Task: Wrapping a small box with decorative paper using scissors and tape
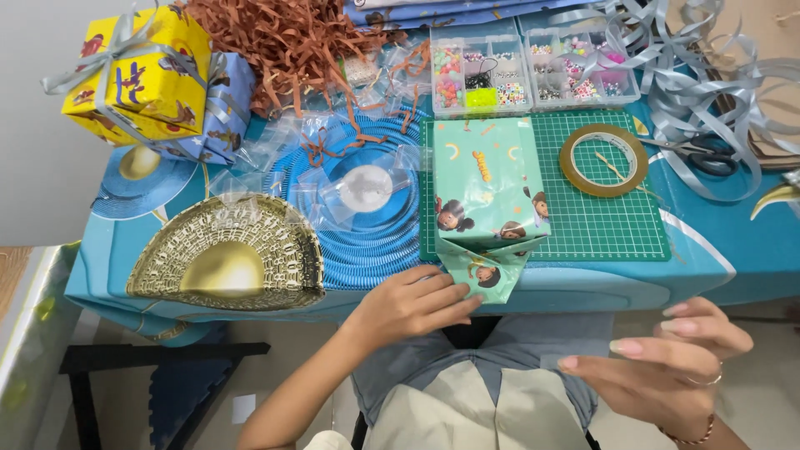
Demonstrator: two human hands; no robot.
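1. The left hand (414, 302) rests at the near edge of the worktop (733, 242), its fingers pressing the folded end flap of a gift box wrapped in green paper (486, 187); the thumb side is tucked under, and whether it pinches the paper I cannot tell.
2. The right hand (667, 362) hovers off the worktop, nearer the body, fingers loosely spread and holding nothing (a ring and a bracelet show on it).
3. The wrapped box lies just beyond the left hand on a green cutting mat (600, 217).
4. A roll of clear tape (603, 160) sits on the mat, beyond the right hand.
5. Farther out stand two clear bead organisers (533, 71).
6. Scissors (700, 152) lie among grey ribbon (708, 92), far beyond the right hand.
7. A yellow wrapped box (137, 75) sits far left of the left hand.
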